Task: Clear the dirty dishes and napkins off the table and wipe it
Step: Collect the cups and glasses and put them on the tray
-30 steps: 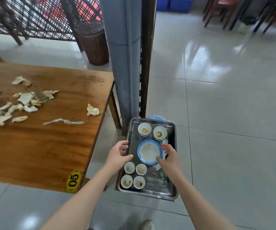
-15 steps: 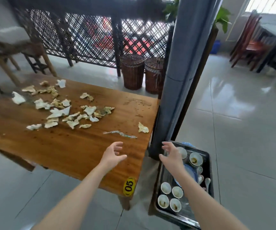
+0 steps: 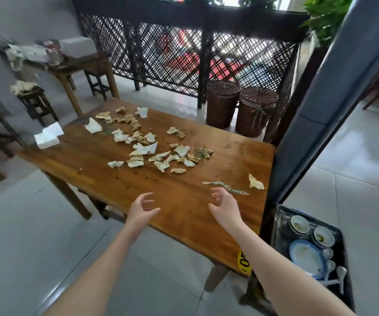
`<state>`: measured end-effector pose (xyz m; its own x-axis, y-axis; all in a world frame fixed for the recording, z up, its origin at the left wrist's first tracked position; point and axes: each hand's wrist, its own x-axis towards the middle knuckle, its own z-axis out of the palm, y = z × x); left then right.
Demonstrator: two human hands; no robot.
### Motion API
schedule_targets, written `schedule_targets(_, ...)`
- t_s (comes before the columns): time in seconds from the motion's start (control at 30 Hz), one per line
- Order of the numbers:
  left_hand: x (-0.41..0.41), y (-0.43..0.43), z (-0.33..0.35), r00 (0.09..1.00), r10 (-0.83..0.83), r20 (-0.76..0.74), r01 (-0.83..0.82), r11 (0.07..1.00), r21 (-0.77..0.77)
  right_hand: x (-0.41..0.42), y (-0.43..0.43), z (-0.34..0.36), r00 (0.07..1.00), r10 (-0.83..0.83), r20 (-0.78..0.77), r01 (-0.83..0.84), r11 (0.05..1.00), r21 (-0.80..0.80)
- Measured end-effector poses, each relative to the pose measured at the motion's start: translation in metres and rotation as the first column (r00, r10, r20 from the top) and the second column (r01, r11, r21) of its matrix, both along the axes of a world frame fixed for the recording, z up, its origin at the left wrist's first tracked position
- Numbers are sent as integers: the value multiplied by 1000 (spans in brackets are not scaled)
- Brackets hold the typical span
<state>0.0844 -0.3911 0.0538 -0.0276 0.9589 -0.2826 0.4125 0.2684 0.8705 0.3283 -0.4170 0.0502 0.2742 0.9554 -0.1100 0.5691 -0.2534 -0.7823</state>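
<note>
The table under the left hand and right hand is varnished wood, smooth with a low sheen; beyond them lie crumpled matt paper napkins. Right of the right hand, a dull metal tray carries glossy glazed ceramic cups. Floor tiles are polished and reflective.

One brown wooden counter carries over twenty crumpled paper napkins and two flat white paper sheets. One dark metal tray holds two small white bowls and one blue-rimmed white plate. Two brown wicker baskets stand behind.
</note>
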Motion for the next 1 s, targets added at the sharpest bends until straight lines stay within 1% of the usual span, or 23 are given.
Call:
schedule_targets(0.23, -53, 14, 4, 994, 111, 13, -111, 994, 1, -44, 33, 15, 997, 45, 64, -46, 999, 12)
schedule_targets(0.37, -70, 28, 2, 993, 112, 36, -112, 994, -12, -46, 47, 20, 996, 36, 87, -38, 999, 21)
schedule_targets(0.5, -80, 51, 0, 992, 112, 56, -111, 994, -24, -45, 65, 18, 996, -12, 86, 9, 999, 36)
schedule_targets(0.73, -92, 120, -7, 997, 56, 47, -55, 998, -19, -47, 122, -1, 996, -60, 61, 59, 998, 24)
schedule_targets(0.87, -97, 161, -5, 999, 10, 36, -9, 1000, -24, -54, 159, -4, 992, -126, 7, 126, 991, 43)
schedule_targets(1.0, -96, 200, 2, 999, -35, 23, 36, 999, -40, -56, 175, -7, 985, -169, -22, 170, 984, 43)
